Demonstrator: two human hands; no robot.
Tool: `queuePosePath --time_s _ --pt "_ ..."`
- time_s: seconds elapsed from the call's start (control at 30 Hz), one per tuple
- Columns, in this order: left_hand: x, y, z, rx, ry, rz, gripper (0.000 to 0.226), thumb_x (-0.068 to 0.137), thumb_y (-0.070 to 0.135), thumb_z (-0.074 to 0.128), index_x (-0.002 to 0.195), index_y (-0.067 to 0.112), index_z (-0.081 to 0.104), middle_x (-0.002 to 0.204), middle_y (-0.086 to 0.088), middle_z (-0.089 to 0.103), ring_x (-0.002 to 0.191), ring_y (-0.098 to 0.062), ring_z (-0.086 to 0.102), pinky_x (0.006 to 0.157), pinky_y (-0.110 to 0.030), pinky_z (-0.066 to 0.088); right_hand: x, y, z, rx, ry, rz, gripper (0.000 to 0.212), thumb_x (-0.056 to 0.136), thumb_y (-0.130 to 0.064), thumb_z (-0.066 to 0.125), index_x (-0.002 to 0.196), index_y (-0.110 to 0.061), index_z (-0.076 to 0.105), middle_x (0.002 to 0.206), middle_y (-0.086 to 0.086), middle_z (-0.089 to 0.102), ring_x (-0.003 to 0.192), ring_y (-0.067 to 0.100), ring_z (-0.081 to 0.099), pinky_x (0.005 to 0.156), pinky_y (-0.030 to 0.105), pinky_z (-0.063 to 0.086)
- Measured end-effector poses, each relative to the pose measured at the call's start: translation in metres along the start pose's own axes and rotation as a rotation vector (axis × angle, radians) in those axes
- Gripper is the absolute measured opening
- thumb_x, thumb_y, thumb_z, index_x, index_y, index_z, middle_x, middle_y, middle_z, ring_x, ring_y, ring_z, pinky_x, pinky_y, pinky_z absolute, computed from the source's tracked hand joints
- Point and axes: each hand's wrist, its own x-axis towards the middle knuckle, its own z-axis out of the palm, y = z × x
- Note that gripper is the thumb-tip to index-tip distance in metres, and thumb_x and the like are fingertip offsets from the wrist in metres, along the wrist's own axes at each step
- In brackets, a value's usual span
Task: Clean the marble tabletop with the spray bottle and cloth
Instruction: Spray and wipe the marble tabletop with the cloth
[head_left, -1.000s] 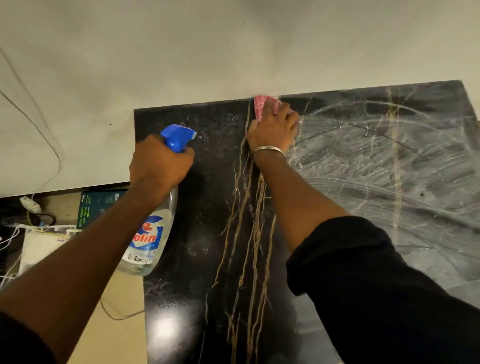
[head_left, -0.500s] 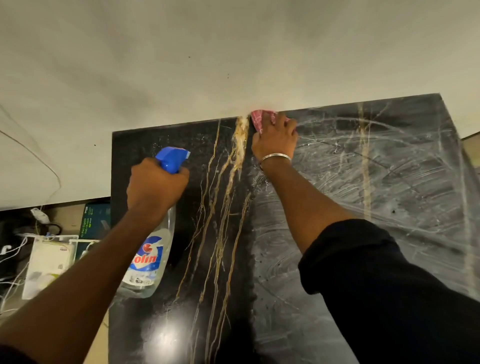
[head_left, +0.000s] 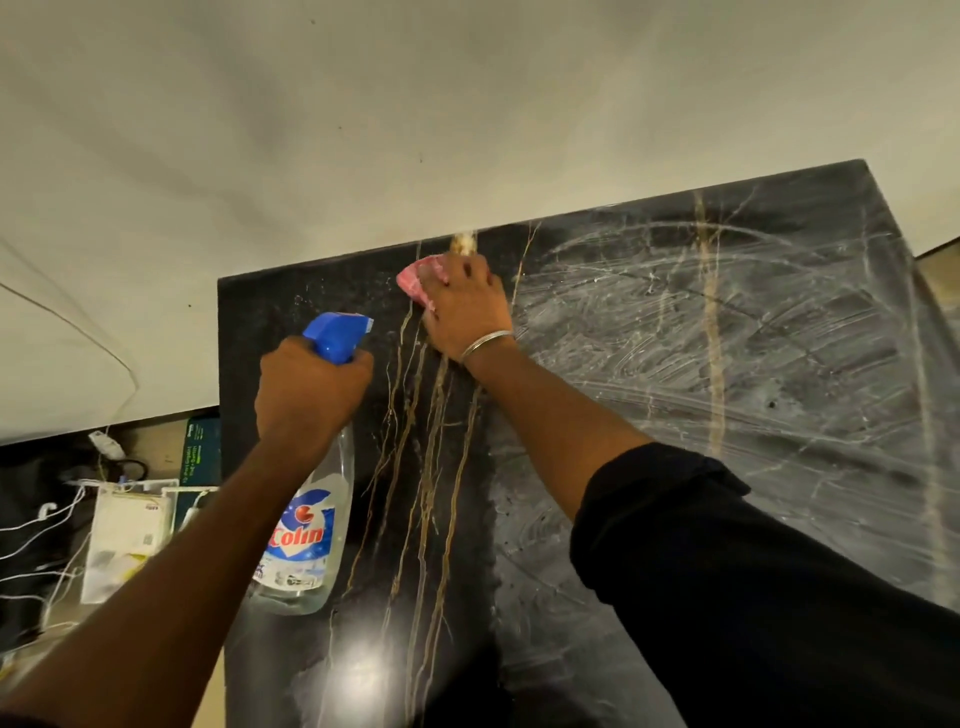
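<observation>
At 8 o'clock, gripping the spray bottle (head_left: 306, 519) by the neck with the left hand (head_left: 311, 395). Farther, at 12 o'clock, pressing the cloth (head_left: 415, 280) onto the marble tabletop (head_left: 727, 364) with the right hand (head_left: 465, 306), fingers flat. Likely soft, light; best pushed from on top.

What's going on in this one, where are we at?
A person is cleaning a black marble tabletop. The left hand grips a clear spray bottle by its neck, its blue trigger head pointing toward the wall. The right hand presses a pink cloth onto the marble near the far edge. The right part of the top is covered in white wipe streaks; the left strip looks dark and unsmeared.
</observation>
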Motion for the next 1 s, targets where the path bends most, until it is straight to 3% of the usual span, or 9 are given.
queuePosePath --time_s 0.13,0.23,0.3,0.43,0.53,0.6,0.73,0.87,1.0 --pt "-0.006 -0.002 0.0 -0.03 -0.011 0.015 0.03 0.084 0.026 0.068 0.106 0.008 0.058 0.077 -0.007 0.059 0.064 -0.015 0.056 0.065 -0.029 0.047 -0.011 0.037 -0.002 0.04 0.046 0.303 0.06 0.094 -0.039 0.05 0.148 -0.018 0.034 0.148 0.019 0.035 0.132 0.043 0.034 0.103 0.052 0.043" --pt "-0.009 -0.005 -0.001 -0.041 -0.022 0.025 0.029 0.084 0.026 0.067 0.105 0.008 0.058 0.074 -0.004 0.058 0.063 -0.013 0.056 0.065 -0.029 0.047 -0.018 0.022 -0.001 0.1 0.065 0.467 0.061 0.093 -0.037 0.053 0.148 -0.018 0.034 0.148 0.02 0.034 0.133 0.045 0.032 0.108 0.054 0.037" --pt "-0.011 -0.007 -0.001 -0.046 -0.033 0.038 0.03 0.083 0.027 0.067 0.104 0.007 0.058 0.074 -0.004 0.058 0.063 -0.013 0.055 0.066 -0.03 0.049 -0.026 -0.001 0.003 0.11 0.06 0.418 0.062 0.093 -0.037 0.053 0.148 -0.018 0.033 0.147 0.019 0.034 0.132 0.044 0.033 0.109 0.054 0.037" --pt "-0.016 -0.007 0.001 -0.049 -0.042 0.051 0.033 0.082 0.027 0.067 0.106 0.006 0.059 0.077 -0.007 0.059 0.064 -0.015 0.056 0.066 -0.03 0.05 -0.052 -0.041 0.015 0.081 0.017 0.085 0.06 0.091 -0.04 0.053 0.146 -0.021 0.038 0.147 0.017 0.038 0.133 0.039 0.034 0.106 0.051 0.04" --pt "-0.021 -0.003 0.004 -0.041 -0.053 0.038 0.034 0.082 0.028 0.067 0.108 0.007 0.058 0.08 -0.008 0.061 0.067 -0.017 0.058 0.066 -0.031 0.049 -0.062 -0.032 0.016 0.038 0.004 -0.055 0.06 0.09 -0.043 0.051 0.146 -0.023 0.041 0.147 0.014 0.039 0.131 0.037 0.036 0.101 0.049 0.041" --pt "-0.025 -0.002 0.004 -0.049 -0.071 0.034 0.028 0.083 0.026 0.067 0.104 0.008 0.058 0.077 -0.006 0.059 0.066 -0.016 0.057 0.066 -0.03 0.048 -0.068 -0.012 0.015 0.019 0.046 -0.014 0.059 0.09 -0.043 0.05 0.145 -0.023 0.042 0.145 0.014 0.041 0.128 0.037 0.039 0.099 0.047 0.04" --pt "-0.031 -0.002 -0.001 -0.064 -0.081 0.052 0.018 0.085 0.023 0.065 0.097 0.013 0.057 0.071 0.0 0.057 0.064 -0.013 0.056 0.065 -0.028 0.046 -0.074 0.027 0.011 0.038 0.119 0.297 0.06 0.089 -0.041 0.05 0.144 -0.02 0.043 0.141 0.018 0.045 0.124 0.041 0.042 0.096 0.05 0.043" --pt "-0.037 -0.002 -0.006 -0.076 -0.079 0.04 0.018 0.085 0.023 0.066 0.097 0.014 0.057 0.072 -0.001 0.058 0.064 -0.013 0.056 0.062 -0.025 0.047 -0.077 0.023 0.01 0.082 0.099 0.489 0.061 0.089 -0.038 0.052 0.146 -0.02 0.04 0.145 0.018 0.039 0.128 0.042 0.037 0.1 0.052 0.04" --pt "-0.045 -0.006 -0.007 -0.093 -0.082 0.013 0.024 0.084 0.023 0.067 0.103 0.01 0.059 0.074 -0.002 0.058 0.065 -0.013 0.057 0.062 -0.025 0.046 -0.096 -0.023 0.015 0.102 0.07 0.374 0.062 0.091 -0.038 0.052 0.148 -0.021 0.035 0.148 0.019 0.036 0.131 0.044 0.035 0.101 0.053 0.041"
